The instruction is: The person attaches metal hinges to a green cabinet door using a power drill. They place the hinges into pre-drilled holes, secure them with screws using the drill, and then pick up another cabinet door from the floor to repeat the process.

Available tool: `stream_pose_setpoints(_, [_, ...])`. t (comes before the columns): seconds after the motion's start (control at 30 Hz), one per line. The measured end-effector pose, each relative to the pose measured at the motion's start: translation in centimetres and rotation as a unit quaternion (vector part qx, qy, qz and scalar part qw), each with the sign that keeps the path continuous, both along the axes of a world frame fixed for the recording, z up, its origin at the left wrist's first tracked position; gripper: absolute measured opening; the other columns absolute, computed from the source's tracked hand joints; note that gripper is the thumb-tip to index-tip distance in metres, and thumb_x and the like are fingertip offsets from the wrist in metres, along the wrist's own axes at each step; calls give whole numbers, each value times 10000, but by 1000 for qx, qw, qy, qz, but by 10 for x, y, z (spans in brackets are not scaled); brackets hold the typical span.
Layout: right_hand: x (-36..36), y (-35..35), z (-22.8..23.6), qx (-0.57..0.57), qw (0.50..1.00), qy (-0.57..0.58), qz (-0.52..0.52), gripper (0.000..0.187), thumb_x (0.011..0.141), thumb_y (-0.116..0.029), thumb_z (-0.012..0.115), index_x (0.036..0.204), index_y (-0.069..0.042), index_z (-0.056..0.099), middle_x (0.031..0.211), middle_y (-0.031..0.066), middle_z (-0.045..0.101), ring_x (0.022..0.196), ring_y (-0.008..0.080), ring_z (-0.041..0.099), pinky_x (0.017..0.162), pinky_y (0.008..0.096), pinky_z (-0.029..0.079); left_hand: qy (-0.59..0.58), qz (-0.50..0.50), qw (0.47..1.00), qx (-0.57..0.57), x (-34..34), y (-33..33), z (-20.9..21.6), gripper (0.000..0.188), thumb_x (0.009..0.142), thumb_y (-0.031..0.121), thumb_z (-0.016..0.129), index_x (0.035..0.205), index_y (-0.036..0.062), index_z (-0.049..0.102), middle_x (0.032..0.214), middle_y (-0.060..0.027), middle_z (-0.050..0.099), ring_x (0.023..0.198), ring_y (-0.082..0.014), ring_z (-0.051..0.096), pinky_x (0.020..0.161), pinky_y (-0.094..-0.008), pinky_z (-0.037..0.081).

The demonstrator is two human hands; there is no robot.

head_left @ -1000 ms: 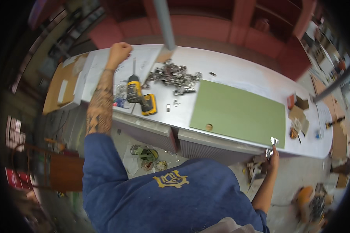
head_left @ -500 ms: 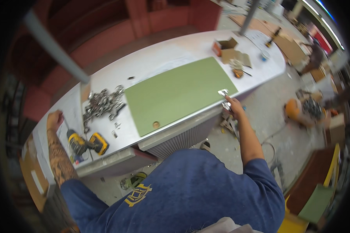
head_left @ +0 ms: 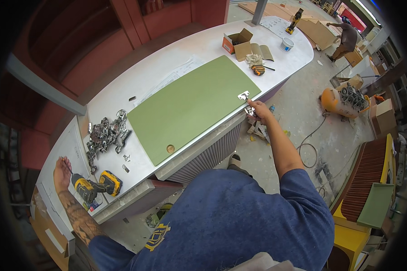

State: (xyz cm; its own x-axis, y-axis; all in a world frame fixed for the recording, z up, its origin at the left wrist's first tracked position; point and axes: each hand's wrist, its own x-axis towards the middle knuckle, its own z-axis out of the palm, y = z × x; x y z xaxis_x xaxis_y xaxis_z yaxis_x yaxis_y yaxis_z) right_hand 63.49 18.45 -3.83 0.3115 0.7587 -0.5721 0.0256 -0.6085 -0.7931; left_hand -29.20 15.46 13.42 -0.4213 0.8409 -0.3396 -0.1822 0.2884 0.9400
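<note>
My right hand [head_left: 260, 111] grips a silver cabinet hinge [head_left: 243, 95] at the near right edge of a green door panel [head_left: 194, 108]. The hinge's plate lies against the panel, over the spot where a cup hole would be hidden. A round hole [head_left: 170, 148] shows near the panel's other end. On the left, my left hand [head_left: 62, 173] is closed, fingertips together, by the bit of a yellow and black cordless drill [head_left: 88, 187]. What those fingers hold is too small to make out. The drill lies on its side on the white countertop [head_left: 140, 176].
A heap of silver hinges [head_left: 106, 135] lies left of the panel. Beyond its right end are an open orange box [head_left: 233, 44], a tape measure [head_left: 258, 69], a white tub [head_left: 287, 44] and another drill [head_left: 295, 21]. A grey post [head_left: 45, 86] rises at left. Another person [head_left: 347, 40] stands far right.
My view has shifted, so the counter sits further left and lower. My right hand still has the hinge at the panel's edge. My left hand stays near the drill bit, its fingers turned upward.
</note>
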Motion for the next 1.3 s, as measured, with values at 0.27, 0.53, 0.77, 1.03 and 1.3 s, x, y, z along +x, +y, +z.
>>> stream_pose_setpoints(0.27, [29,-15,5,28,999,19,14,475,947,-561,723,1075,-116,618,878,5,684,689,130,683,536,257,540,368,-181,908,-87,59,-131,-83,525,850,92,704,1355,-13,607,1167,-58,672,1018,-202,623,912,-362,515])
stream_pose_setpoints(0.53, [17,-5,4,2,999,26,41,456,951,-565,714,1069,-143,587,888,-6,682,693,147,695,578,294,550,211,98,957,174,197,-114,-110,600,995,139,709,1537,23,480,1278,-82,639,1128,-174,588,1022,-336,459])
stream_pose_setpoints(0.77, [28,2,-1,-13,998,61,33,441,927,-495,775,1097,-107,649,944,9,712,799,134,712,718,346,654,182,303,908,223,214,-92,-117,499,972,137,731,1441,33,594,991,-10,640,818,-100,540,712,-280,478])
stream_pose_setpoints(1.03, [47,6,-2,-31,987,105,114,442,948,-485,755,1103,-77,683,892,22,727,751,151,719,685,338,639,285,195,892,292,293,-119,-18,497,1027,190,585,1472,-24,532,814,18,427,775,-110,413,814,-260,382])
stream_pose_setpoints(1.3, [50,10,17,-15,977,93,190,490,929,-534,756,936,-44,744,775,2,671,620,78,584,548,255,484,-78,46,957,274,427,-118,-25,571,1026,255,584,1521,21,421,879,8,447,797,-120,403,779,-308,398])
